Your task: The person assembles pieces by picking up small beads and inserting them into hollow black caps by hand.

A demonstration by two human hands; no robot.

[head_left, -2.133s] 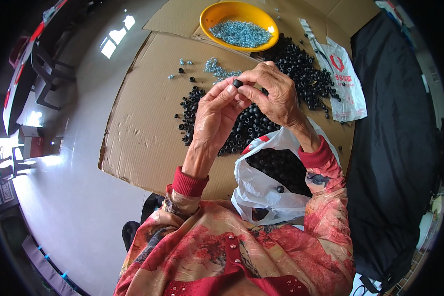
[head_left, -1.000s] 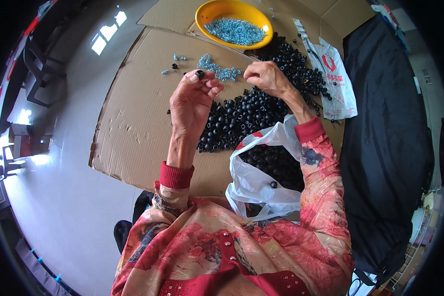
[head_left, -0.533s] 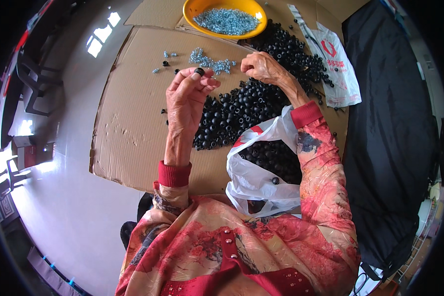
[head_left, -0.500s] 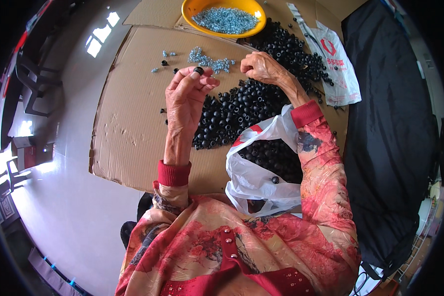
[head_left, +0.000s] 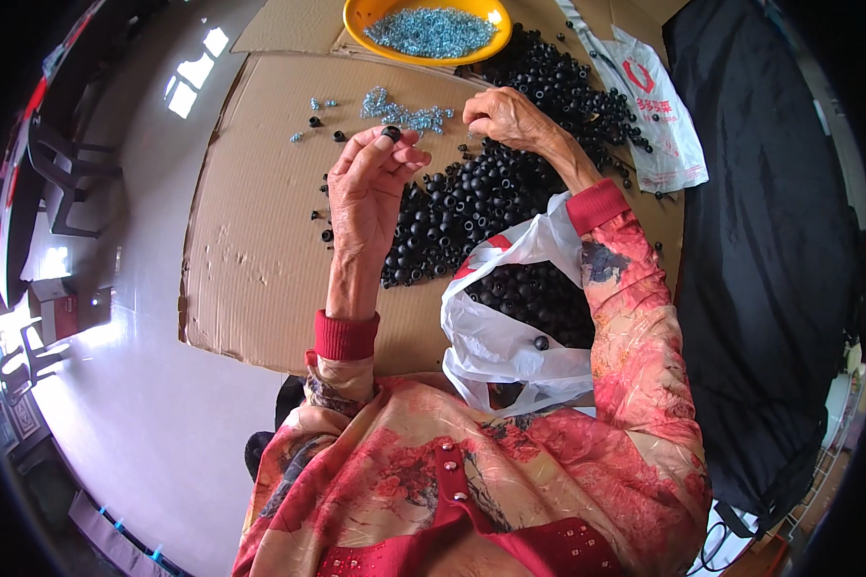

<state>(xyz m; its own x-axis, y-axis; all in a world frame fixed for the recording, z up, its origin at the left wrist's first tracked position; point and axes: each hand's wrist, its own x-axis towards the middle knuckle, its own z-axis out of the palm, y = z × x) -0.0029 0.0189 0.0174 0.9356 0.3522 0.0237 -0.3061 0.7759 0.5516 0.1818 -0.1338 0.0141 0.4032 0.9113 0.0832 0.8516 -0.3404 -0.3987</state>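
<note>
My left hand [head_left: 368,178] pinches a black round knob [head_left: 392,134], with its opening turned up, between thumb and fingers. To the right of it my right hand [head_left: 510,117] is closed, fingertips pressed together; whatever they hold, if anything, is hidden or too small to name. Just beyond both hands lies a loose heap of small bluish-silver metal pieces [head_left: 404,115] on the cardboard. Below the right hand spreads a wide pile of black knobs [head_left: 471,197], many with a hole showing.
A yellow bowl [head_left: 353,34] full of the same metal pieces stands at the far edge. A white plastic bag [head_left: 481,346] of black knobs sits nearest me, and another white bag [head_left: 669,159] lies flat at the right. Cardboard [head_left: 250,231] covers the work surface; black cloth [head_left: 760,250] hangs beyond it.
The whole view has shifted slightly. My left hand still pinches the knob, and the right hand stays closed beside the metal pieces, its fingers a little lower relative to them.
</note>
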